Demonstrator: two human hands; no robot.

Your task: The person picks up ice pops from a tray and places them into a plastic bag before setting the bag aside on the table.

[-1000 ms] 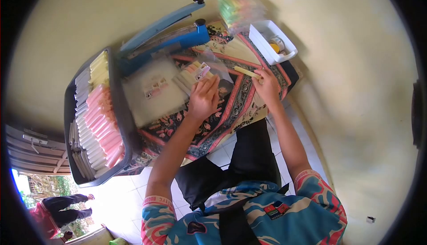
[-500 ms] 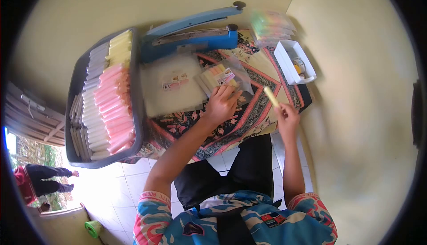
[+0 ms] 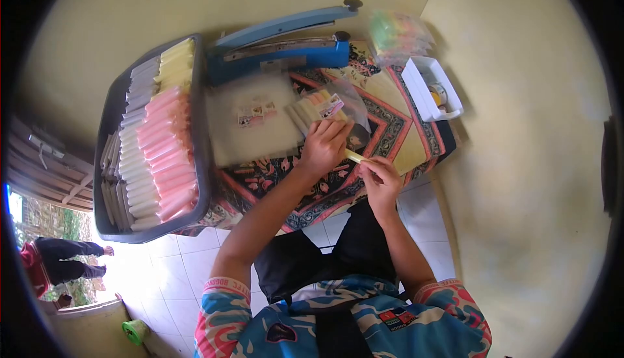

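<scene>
My right hand pinches one end of a thin pale yellow stick, whose other end points at my left hand. My left hand is closed over the lower edge of a clear plastic bag lying on the table; its fingertips are partly hidden. Inside the bag lie several pale, yellow and orange sticks under a printed label. Left of it, a stack of flat clear bags with printed labels lies beside a dark tub of wrapped sticks, grouped in pink, white, yellow and grey.
A blue bag sealer stands at the back, its arm raised. Filled bags are piled at the back right, near a white box holding small items. A patterned cloth covers the table. A person is outside at left.
My right hand has moved left and down, bringing the yellow stick close to my left hand and the bag's lower edge. My left hand has stayed nearly in place.
</scene>
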